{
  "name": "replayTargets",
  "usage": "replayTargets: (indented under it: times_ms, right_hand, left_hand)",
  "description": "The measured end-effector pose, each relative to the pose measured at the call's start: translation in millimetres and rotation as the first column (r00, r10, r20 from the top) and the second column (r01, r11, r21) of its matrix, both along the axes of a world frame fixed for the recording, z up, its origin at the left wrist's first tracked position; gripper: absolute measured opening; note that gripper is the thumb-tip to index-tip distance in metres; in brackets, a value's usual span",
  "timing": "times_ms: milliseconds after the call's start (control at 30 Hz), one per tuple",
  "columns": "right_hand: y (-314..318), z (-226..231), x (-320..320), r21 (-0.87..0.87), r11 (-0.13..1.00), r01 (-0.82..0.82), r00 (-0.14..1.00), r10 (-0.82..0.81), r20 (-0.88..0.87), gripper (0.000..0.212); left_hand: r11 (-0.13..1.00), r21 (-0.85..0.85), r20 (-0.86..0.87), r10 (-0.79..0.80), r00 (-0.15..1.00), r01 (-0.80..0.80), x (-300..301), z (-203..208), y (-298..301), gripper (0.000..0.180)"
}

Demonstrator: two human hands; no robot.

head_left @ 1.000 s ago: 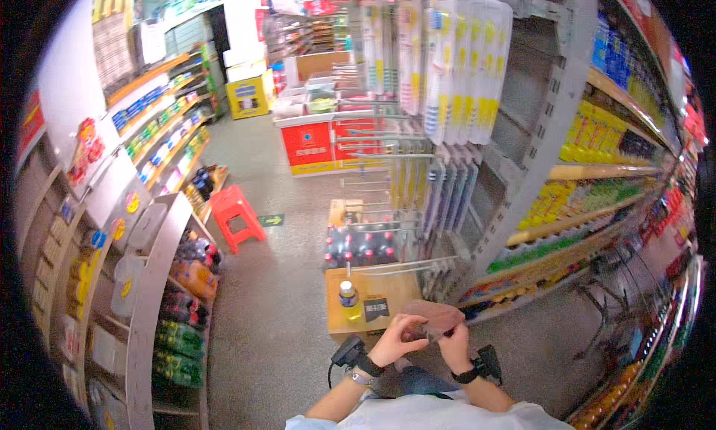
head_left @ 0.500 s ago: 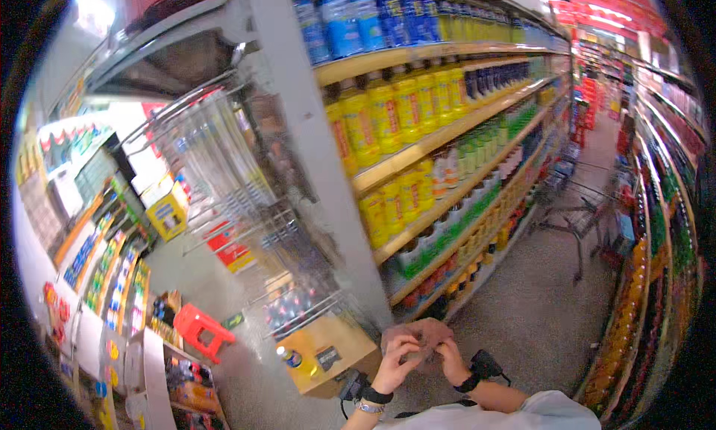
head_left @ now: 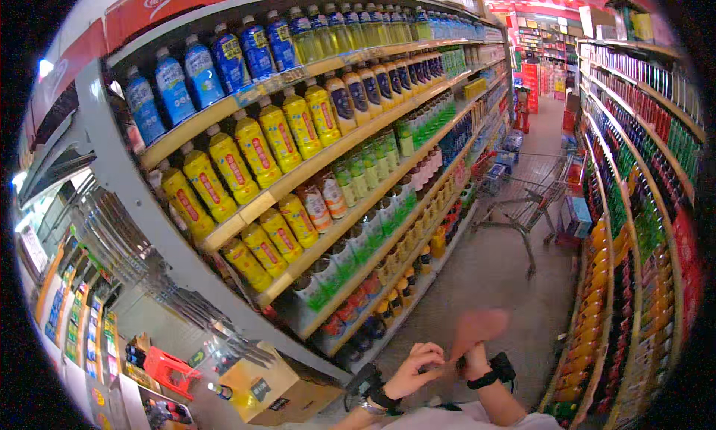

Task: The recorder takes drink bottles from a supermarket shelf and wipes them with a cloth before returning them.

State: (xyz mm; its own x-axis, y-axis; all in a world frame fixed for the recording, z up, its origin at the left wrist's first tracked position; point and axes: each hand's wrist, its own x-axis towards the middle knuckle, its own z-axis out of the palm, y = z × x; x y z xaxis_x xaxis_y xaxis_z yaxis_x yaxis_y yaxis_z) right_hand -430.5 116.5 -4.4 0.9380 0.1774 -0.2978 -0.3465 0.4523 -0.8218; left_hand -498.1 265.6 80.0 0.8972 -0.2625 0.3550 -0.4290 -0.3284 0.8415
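A thin, limp reddish-pink piece [head_left: 481, 329], perhaps cloth or plastic film, rises above my hands; motion blur hides its kind. My right hand [head_left: 475, 361] is closed on its lower end, fingers mostly behind it. Beside it, my left hand [head_left: 416, 372] has curled fingers, with thumb and index at the piece's lower left corner, seemingly pinching it. Both hands are in front of my body, over the aisle floor, and each wrist wears a black band.
A long drink shelf [head_left: 298, 184] runs along my left, with yellow bottles [head_left: 253, 154] and blue bottles [head_left: 175, 83]. Another bottle shelf [head_left: 597, 296] lines the right. Farther up the aisle stands a shopping cart [head_left: 522, 199]. Lower left are a cardboard box [head_left: 291, 400] and a red stool [head_left: 170, 372].
My view has turned left and the shelf fills more of it. The pink piece went from bunched between both hands to spread upward above my right hand.
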Motion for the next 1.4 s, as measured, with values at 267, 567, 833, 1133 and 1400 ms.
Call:
replayTargets:
  times_ms: [267,567,833,1133,1400]
  right_hand:
    - [-78.5,0.1,37.3,0.05,0.967,0.251,0.956,-0.255,0.142,0.029]
    - [-115.0,16.7,92.8,-0.086,0.884,0.46,0.862,-0.421,0.28,0.03]
    - [-112.9,37.8,173.3,-0.228,0.841,0.49,0.842,-0.391,0.371,0.03]
    - [-119.0,47.9,244.2,-0.331,0.744,0.58,0.791,-0.418,0.447,0.031]
    - [-154.7,-39.3,307.3,-0.806,0.29,0.516,0.857,-0.153,0.493,0.029]
  left_hand:
    - [0.905,-0.091,-0.192,-0.426,0.884,0.417,64.3,-16.8,-52.8,0.02]
    - [0.708,-0.24,-0.196,-0.705,0.682,0.664,160.0,-9.2,-86.5,0.018]
    - [0.944,-0.276,-0.317,-0.265,0.911,0.178,257.1,-15.1,-58.6,0.011]
    - [0.998,-0.035,0.085,0.063,0.994,-0.06,374.6,9.2,-20.0,0.008]
    - [0.981,-0.006,0.059,0.196,0.979,-0.196,411.4,5.4,8.3,0.006]
